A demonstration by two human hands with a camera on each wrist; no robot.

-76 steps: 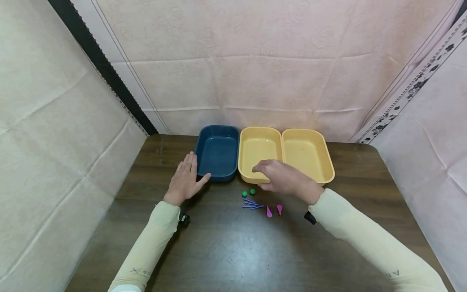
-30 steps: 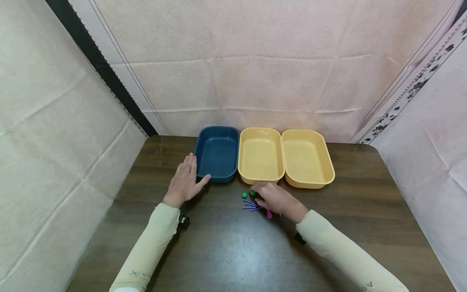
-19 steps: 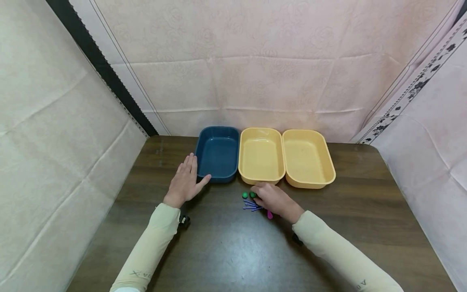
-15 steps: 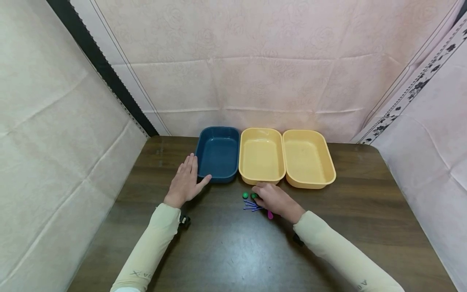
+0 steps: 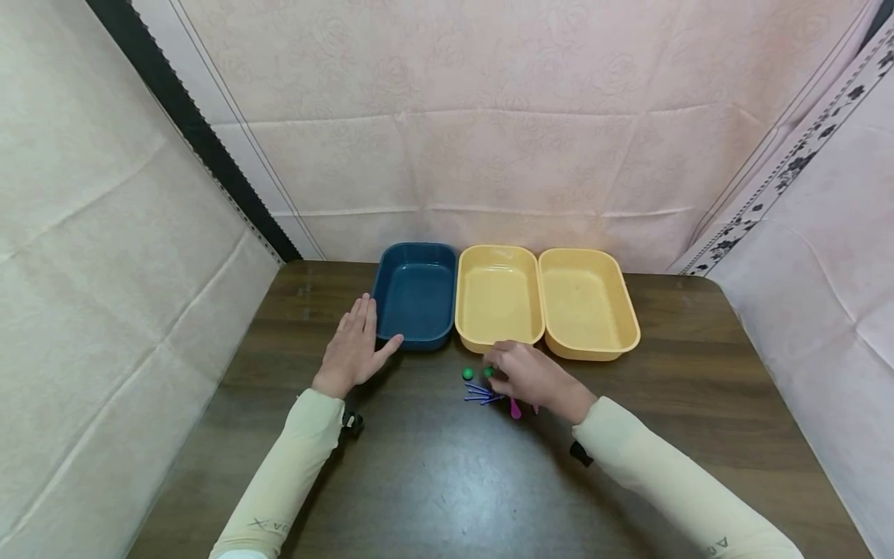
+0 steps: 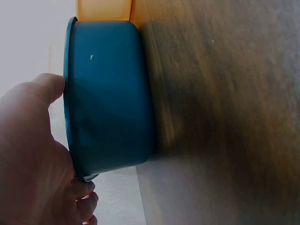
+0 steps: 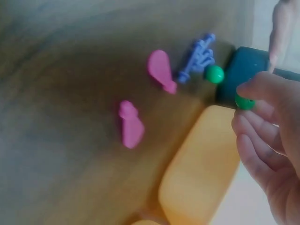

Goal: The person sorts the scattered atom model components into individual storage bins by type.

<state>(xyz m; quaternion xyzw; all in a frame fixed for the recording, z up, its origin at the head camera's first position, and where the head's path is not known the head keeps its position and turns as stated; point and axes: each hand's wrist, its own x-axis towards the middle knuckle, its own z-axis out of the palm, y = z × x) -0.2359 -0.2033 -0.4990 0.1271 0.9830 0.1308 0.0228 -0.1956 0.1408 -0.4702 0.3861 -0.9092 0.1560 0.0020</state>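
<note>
1. Okay, so the right hand [image 5: 534,376] has a green ball [image 7: 244,103] pinched between thumb and fingertips, other fingers loosely bent underneath. Tip grip makes sense to me, since something that small and round would probably roll off a flat palm. It's just in front of the middle yellow tub [image 5: 499,295]; I can't tell if it's off the table [image 5: 419,481] or touching it.

2. Left hand [image 5: 352,345] isn't clamped on anything: fingers lie straight along the left side of the blue tub [image 5: 417,299], thumb spread out to its front rim. My guess is it's bracing the tub so it won't slide.

3. Loose green ball [image 7: 215,74] sits just beside the purple pegs [image 7: 191,63], which lie in a messy little bundle. Too overlapped for me to count.

4. Then 2 pink teardrop pieces, a nearer-the-pegs piece [image 7: 161,68] and a farther piece [image 7: 132,129], lie apart under the right hand. Looks like stuff is grouped by kind, likely for easy picking.

5. All 3 tubs, including the right yellow tub [image 5: 587,299], line up along the back edge by the cloth backdrop [image 5: 489,132], probably to keep the front workable.
</note>
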